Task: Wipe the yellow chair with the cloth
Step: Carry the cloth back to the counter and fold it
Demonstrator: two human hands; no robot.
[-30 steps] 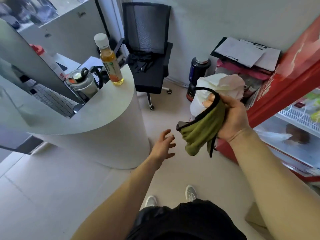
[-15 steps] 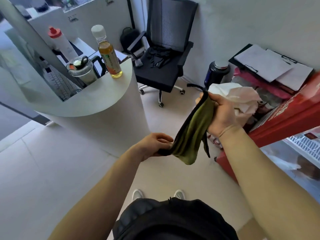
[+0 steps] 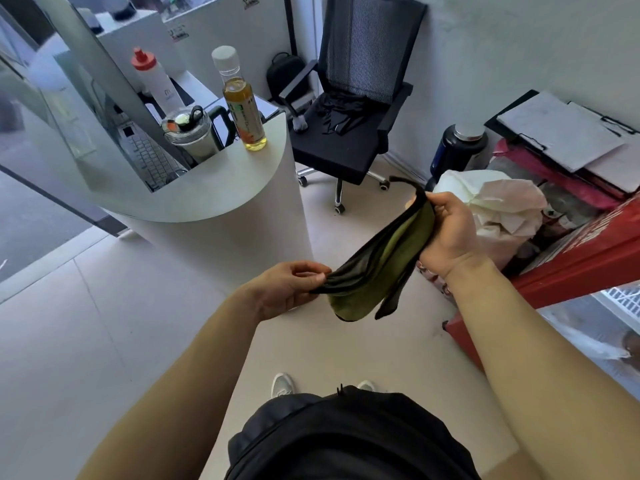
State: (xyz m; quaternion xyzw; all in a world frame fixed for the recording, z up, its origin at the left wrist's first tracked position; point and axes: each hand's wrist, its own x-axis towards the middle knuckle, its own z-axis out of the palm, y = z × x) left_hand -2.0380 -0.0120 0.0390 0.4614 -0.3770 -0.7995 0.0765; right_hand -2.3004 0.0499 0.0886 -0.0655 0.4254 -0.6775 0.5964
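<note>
Early stage: the cloth is in hand and no wiping has started. The olive-green cloth [image 3: 377, 268] with dark edging hangs stretched between both hands in mid-air, over the floor in front of the person. The right hand [image 3: 446, 233] grips the far upper end, fingers curled round bunched fabric. The left hand [image 3: 287, 289] pinches the near lower end between thumb and fingertips. It probably is being opened out or refolded.

No yellow chair is in view. The only chair is a black office chair [image 3: 346, 140] by the far wall, with dark clothing on its seat. So everything is left to do: find the chair, reach it, wipe it.

On the left, a round white counter [image 3: 221, 199] carries an amber drink bottle [image 3: 242, 105], a lidded mug [image 3: 188, 131] and a red-capped white bottle [image 3: 152, 77]. On the right are a red cabinet [image 3: 588, 258], a white bag [image 3: 495, 209], a dark flask [image 3: 453, 147] and clipboards [image 3: 561, 133]. The counter and cabinet narrow the floor between them.
</note>
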